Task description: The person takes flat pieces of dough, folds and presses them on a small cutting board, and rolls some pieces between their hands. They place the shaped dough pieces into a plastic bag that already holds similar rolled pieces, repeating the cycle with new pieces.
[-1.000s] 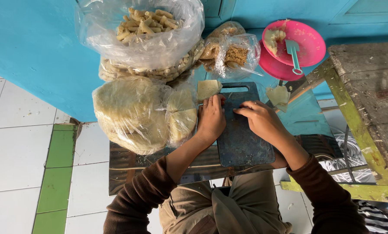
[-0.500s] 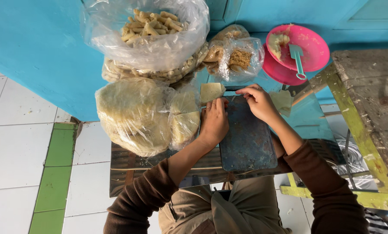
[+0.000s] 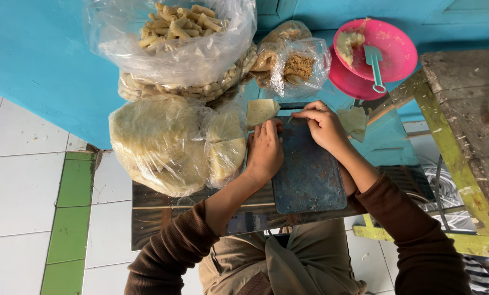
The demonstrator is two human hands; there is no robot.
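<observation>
the left hand lies flat, fingers together and stretched out, pressing on the left edge of a dark blue, worn cutting board that sits on a metal worktop. its fingertips reach just up to a pale square dough wrapper lying at the board's far left corner; whether they touch it cannot be told. the right hand is curled at the board's far edge, thumb and forefinger pinched close on something small and thin that is too slight to name. just beside that hand, off the board to the right, lies another pale wrapper sheet.

the wrapper looks very light, thin and limp, probably a little tacky, and likely to tear or crease if pulled from one corner. it would best be lifted at an edge with flat fingertips, or slid along the board, rather than pinched hard in the middle.

left of the board a clear bag of stacked round wrappers rests on the worktop; behind it a bag of rolled pieces. a pink bowl holds a teal spatula.
</observation>
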